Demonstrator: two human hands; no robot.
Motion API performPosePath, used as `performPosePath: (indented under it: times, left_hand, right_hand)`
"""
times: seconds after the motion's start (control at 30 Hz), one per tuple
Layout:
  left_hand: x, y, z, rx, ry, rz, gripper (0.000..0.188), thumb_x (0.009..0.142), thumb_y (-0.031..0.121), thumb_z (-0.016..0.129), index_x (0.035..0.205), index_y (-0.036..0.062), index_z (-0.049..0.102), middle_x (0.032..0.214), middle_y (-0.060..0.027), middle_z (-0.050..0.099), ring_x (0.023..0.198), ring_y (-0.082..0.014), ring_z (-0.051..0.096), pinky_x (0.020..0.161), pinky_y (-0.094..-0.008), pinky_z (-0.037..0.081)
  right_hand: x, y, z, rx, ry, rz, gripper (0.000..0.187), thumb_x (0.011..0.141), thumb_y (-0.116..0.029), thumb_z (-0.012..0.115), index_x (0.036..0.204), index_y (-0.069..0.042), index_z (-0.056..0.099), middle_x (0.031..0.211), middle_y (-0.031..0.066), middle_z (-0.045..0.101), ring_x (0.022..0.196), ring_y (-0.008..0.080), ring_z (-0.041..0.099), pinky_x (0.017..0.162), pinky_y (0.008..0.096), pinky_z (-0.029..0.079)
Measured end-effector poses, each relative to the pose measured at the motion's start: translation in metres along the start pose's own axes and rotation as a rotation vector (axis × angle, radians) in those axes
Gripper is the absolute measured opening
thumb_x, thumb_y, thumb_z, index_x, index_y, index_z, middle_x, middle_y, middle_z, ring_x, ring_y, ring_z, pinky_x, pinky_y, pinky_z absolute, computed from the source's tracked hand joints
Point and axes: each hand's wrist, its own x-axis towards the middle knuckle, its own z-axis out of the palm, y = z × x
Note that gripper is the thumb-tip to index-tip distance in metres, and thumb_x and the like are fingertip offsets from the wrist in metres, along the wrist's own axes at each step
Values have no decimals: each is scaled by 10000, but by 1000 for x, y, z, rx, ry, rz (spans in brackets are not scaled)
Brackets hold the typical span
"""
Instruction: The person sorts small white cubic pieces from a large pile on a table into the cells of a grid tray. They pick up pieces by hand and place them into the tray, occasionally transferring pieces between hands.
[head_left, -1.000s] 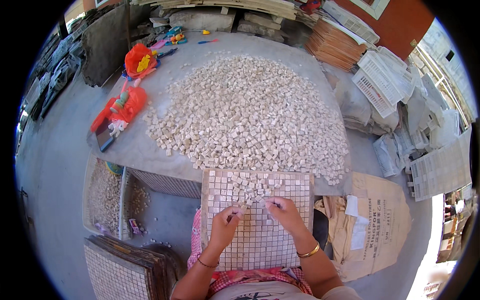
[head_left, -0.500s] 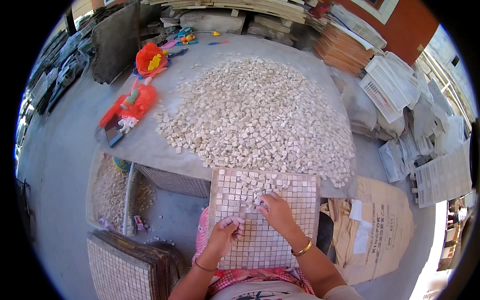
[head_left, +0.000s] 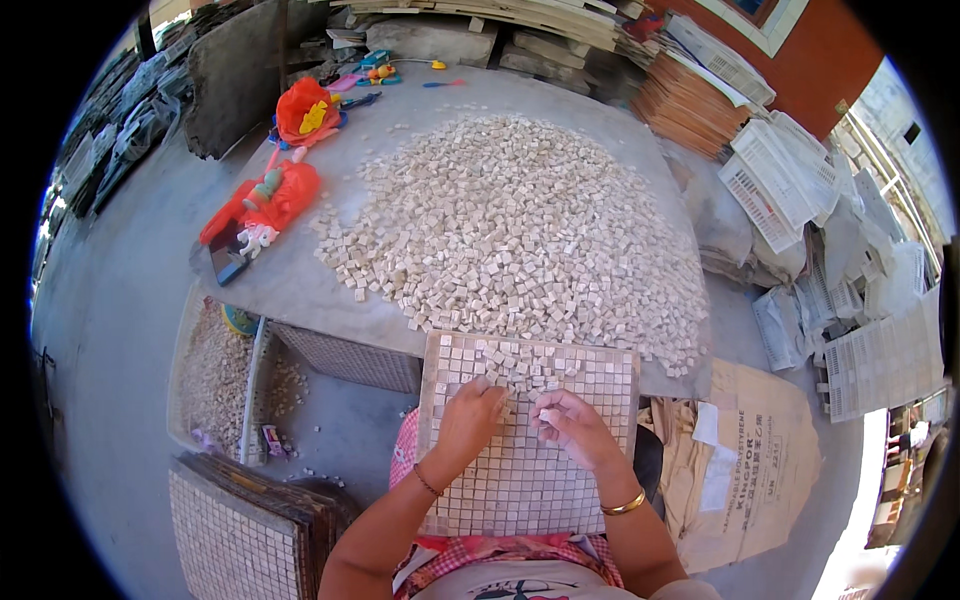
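Note:
A square grid board (head_left: 520,490) rests in front of me, its cells filled with small pale stone cubes. A loose heap of cubes (head_left: 515,365) lies on its far part. My left hand (head_left: 472,415) reaches to the left side of that heap, back of the hand up; its fingers are bent together, and whatever they pinch is hidden. Slightly above the board's right half, my right hand (head_left: 578,432) is turned partly palm up, with a pale stone cube (head_left: 548,414) between thumb and fingers.
Beyond the board a big pile of stone cubes (head_left: 520,220) covers the table (head_left: 330,315). Red plastic bags (head_left: 290,195) and a phone (head_left: 228,262) lie on the left. Stacked filled boards (head_left: 235,520) and a white bin (head_left: 250,400) stand at lower left, flattened cardboard (head_left: 765,470) at right.
My left hand has moved forward from the board's middle to the loose cubes. My right hand has drawn back to the right and turned its palm up, a cube now showing in it.

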Motion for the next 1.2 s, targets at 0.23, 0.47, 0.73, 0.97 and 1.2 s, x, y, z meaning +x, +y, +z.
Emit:
performPosePath:
  times: [0.23,0.47,0.73,0.97,1.2]
  left_hand:
    - [-2,6,-22,-237,8,-266,123,733,75,631,847,32,621,768,-132,584,693,-289,579,616,-357,461]
    - [-14,4,-29,-159,-83,-220,93,746,49,611,835,25,622,763,-143,588,688,-307,579,608,-375,453]
    - [-16,-7,-9,-69,-28,-94,113,734,18,605,845,28,626,730,-140,559,687,-320,571,610,-381,453]
    - [-15,-2,-31,-151,-53,-184,90,723,43,626,808,32,599,767,-140,567,726,-331,571,632,-413,458]
    - [-26,-11,-9,-99,-18,-59,52,738,51,611,786,35,599,769,-130,569,731,-331,574,637,-414,462]
  right_hand:
    - [21,29,23,-1153,114,-442,215,741,-108,668,923,-20,597,787,108,586,703,215,583,627,324,470]
    - [13,17,25,-851,74,-166,208,809,-153,606,939,10,605,841,123,632,745,197,590,705,308,461]
    - [11,10,19,-895,13,-98,163,806,-140,591,874,5,619,778,131,628,688,228,580,665,331,459]
    - [18,26,30,-1215,-4,-228,123,787,-144,601,777,-22,586,763,161,579,741,343,562,637,422,450]
    - [18,34,32,-1287,46,-338,94,792,-137,585,812,-47,571,803,136,551,753,326,559,649,422,462]
